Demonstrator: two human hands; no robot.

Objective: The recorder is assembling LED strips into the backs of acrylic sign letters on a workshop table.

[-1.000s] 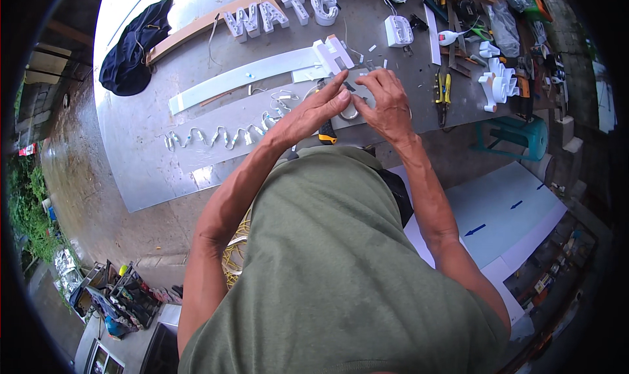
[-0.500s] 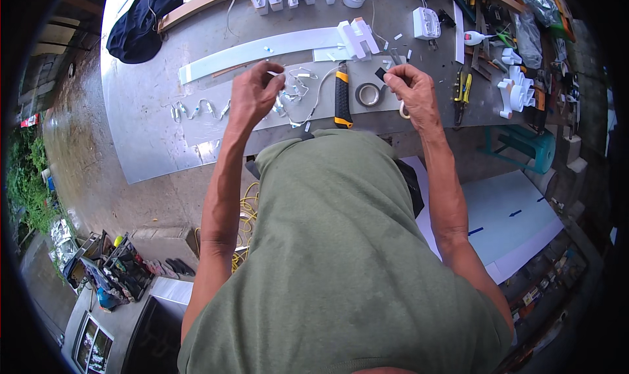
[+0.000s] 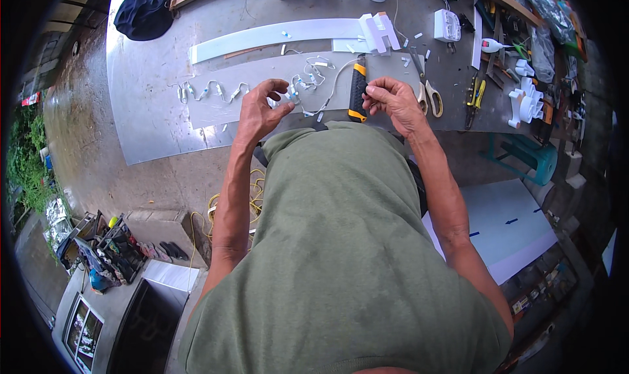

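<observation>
A string of small white modules on thin wire (image 3: 308, 79) is lying in loops on the grey counter (image 3: 151, 105), its near end rising into the left hand (image 3: 262, 109), whose thumb and fingertips are pinching closed on one module. The right hand (image 3: 393, 99) is curling shut around something small at its fingertips; what it is cannot be made out. Between the hands a black and orange utility knife (image 3: 357, 89) is lying just beside the wire. Judging from this, a tug by the left hand could be dragging the tangled loops across the knife, snagging or nicking the wire, or sweeping it off the near edge. Yellow-handled scissors (image 3: 429, 92) and yellow pliers (image 3: 475, 99) are resting near the right hand, where a careless wrist could be knocking them.
</observation>
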